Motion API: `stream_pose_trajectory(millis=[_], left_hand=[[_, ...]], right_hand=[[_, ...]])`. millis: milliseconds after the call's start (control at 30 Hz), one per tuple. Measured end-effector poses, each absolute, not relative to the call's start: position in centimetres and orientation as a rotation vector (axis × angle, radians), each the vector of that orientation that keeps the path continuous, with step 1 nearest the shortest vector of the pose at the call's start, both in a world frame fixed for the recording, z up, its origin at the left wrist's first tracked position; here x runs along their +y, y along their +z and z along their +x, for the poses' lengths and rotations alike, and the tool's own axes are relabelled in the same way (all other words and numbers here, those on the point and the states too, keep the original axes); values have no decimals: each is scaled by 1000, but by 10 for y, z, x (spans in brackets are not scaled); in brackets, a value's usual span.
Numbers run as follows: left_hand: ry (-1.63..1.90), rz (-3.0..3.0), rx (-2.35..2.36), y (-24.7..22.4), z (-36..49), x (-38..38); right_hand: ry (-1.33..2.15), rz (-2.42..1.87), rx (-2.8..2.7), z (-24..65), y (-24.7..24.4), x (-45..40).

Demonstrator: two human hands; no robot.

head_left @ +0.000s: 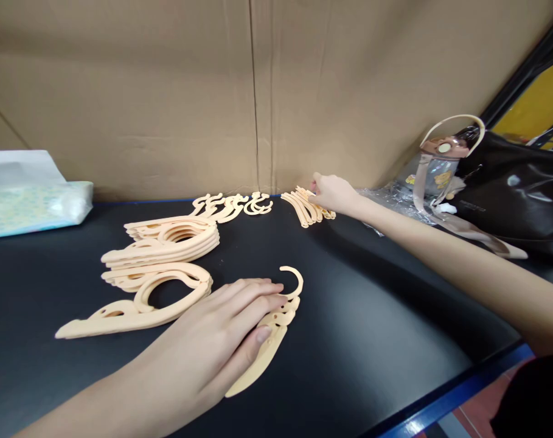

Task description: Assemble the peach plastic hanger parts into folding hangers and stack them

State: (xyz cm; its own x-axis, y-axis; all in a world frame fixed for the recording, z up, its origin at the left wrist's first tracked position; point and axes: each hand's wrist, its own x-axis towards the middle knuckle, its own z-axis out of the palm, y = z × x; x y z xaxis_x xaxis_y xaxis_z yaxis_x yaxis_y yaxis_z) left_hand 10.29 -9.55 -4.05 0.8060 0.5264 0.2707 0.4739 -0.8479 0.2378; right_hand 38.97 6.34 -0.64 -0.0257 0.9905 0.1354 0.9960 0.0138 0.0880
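My left hand (230,328) lies over a cream plastic folding hanger (258,368), thumb on the near side and fingers across its middle. The hanger's hook (299,281) sticks out past my fingertips; part of its body is hidden under my palm. At the back of the table, my right hand (334,193) reaches to a small pile of curved cream strips (303,210). Its fingers are bent together at the pile's far end, and what lies between them is hidden. Left of my left hand sit stacked cream hanger pieces (166,316), with another stack (198,246) behind.
Loose cream hooks (230,207) lie along the back edge by a cardboard wall (166,109). A tissue pack (34,198) sits at far left. To the right are crinkled clear plastic (381,201), a handled bottle (434,176) and a black bag (513,194).
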Motion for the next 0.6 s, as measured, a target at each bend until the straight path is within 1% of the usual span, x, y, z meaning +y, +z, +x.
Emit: stream_pose_trajectory(millis=[133, 600], left_hand=[[562, 2760, 858, -46, 104, -98], [565, 2753, 824, -46, 106, -99]], right_hand=[[-266, -2163, -2189, 392, -4, 58], [-146, -2252, -2164, 389, -8, 58]])
